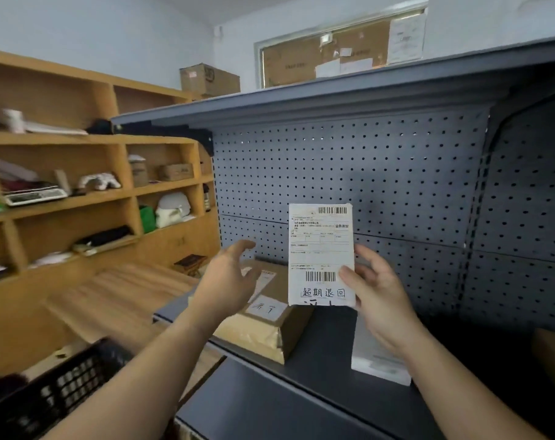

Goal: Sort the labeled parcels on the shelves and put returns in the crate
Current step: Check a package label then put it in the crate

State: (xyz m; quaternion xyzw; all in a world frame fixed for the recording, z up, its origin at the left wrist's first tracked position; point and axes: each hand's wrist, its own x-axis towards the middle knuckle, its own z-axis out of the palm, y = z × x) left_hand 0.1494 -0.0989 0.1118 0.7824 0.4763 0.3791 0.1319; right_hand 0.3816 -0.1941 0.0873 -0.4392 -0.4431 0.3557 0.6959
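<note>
My right hand (pixel 376 290) grips a small white parcel (pixel 320 249) upright by its right edge, label facing me, with barcodes and handwritten characters at the bottom. My left hand (pixel 228 281) hovers just left of it, fingers relaxed and spread, holding nothing. Below the hands a brown parcel (pixel 266 328) with a white handwritten label lies on the grey metal shelf (pixel 317 360). A flat white parcel (pixel 374 360) lies on the same shelf under my right wrist. The black plastic crate (pixel 53 395) sits at the lower left.
A grey pegboard (pixel 381 173) backs the shelf, with another grey shelf (pixel 301 96) overhead. Wooden cubby shelving (pixel 79 192) on the left holds a scale, bags and small boxes. A cardboard box (pixel 209 79) stands up high. A brown parcel edge (pixel 552 354) shows at the far right.
</note>
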